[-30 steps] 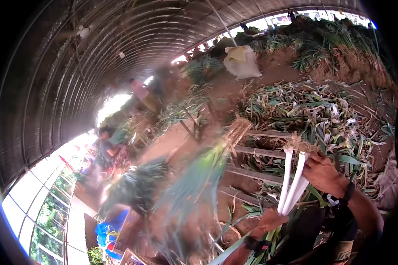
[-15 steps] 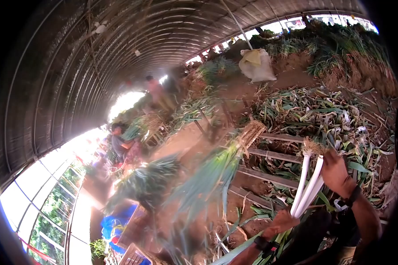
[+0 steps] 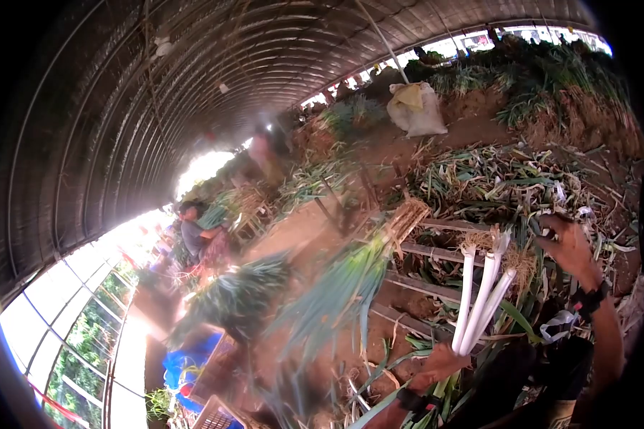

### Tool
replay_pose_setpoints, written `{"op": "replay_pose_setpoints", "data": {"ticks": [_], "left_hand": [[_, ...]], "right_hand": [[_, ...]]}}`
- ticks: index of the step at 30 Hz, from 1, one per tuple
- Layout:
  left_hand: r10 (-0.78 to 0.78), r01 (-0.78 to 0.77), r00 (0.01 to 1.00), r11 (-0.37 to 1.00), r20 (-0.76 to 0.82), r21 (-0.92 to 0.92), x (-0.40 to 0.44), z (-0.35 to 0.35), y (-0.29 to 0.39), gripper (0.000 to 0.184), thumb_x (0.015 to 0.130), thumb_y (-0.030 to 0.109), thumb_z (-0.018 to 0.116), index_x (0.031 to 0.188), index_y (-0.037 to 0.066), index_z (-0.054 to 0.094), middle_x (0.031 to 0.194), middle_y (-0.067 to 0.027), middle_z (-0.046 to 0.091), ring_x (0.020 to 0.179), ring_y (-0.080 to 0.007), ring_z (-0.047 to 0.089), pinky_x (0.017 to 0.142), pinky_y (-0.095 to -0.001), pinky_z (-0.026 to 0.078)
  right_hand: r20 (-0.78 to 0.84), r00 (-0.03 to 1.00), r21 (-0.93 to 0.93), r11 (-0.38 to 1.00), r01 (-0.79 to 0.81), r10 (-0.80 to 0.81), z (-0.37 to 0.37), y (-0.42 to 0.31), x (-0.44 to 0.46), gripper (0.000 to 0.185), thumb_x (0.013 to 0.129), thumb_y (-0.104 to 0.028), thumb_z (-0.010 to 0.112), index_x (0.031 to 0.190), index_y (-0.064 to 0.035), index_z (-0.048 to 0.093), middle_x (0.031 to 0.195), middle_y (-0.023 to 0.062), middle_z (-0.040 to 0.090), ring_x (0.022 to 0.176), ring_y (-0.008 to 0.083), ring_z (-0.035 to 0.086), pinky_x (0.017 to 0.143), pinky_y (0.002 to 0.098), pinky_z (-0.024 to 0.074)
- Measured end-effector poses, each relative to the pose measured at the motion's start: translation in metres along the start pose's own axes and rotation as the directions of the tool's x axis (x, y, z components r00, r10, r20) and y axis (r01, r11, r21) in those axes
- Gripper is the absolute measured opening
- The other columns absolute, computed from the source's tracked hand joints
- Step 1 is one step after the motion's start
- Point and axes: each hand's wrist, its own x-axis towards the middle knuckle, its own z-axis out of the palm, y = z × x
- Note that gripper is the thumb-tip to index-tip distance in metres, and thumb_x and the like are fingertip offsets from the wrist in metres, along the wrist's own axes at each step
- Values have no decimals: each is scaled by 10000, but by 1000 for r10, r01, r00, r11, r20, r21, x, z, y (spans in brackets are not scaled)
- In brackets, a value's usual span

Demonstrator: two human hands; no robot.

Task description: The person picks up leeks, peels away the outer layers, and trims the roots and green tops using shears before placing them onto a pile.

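In the head view my left hand [image 3: 440,366] is closed around the lower part of a few leeks [image 3: 482,300]. Their long white shafts point up and away from me, with pale, stringy roots at the far ends. Green leaves trail below my grip, partly hidden by my wrist. My right hand [image 3: 569,249] is held to the right of the root ends, apart from them, its fingers spread and bent. I see nothing in it. Just beyond the leeks is a low slatted wooden rack [image 3: 436,287].
A bundle of leeks [image 3: 358,272] lies across the rack's left end. Leaf trimmings [image 3: 494,179] cover the ground beyond. A white sack [image 3: 423,114] stands farther back. At left are another leek pile [image 3: 240,289], a plastic crate [image 3: 213,415] and a seated person [image 3: 195,232].
My right hand has come away from the leeks, moving right and up, and its fingers have opened. My left hand has shifted slightly left, and the shafts now fan apart.
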Motion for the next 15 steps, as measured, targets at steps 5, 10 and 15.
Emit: {"op": "replay_pose_setpoints", "data": {"ticks": [5,10,15], "left_hand": [[23,-23,1000,995,6,96,15,19,-9,644,814,502,637,1221,3,641,1155,-285,631,1137,-415,575,972,-418,481],[81,-111,989,958,120,263,22,29,-3,639,832,527,617,1209,11,645,1188,-278,615,1158,-401,564,1003,-415,469],[254,-241,965,956,-64,170,25,40,-22,540,822,425,702,1135,-14,671,878,-220,684,819,-298,683,752,-408,543]], "right_hand": [[52,965,-18,966,257,-256,13,-68,-12,261,792,-210,738,968,-23,695,927,104,677,855,242,617,766,382,554],[130,852,-328,789,520,-508,29,-73,-25,151,720,-150,662,823,-46,700,854,88,629,977,238,565,881,340,508],[20,936,-324,883,339,-352,21,-45,-16,138,701,-7,626,838,6,617,914,145,636,890,308,613,671,380,541]]}}
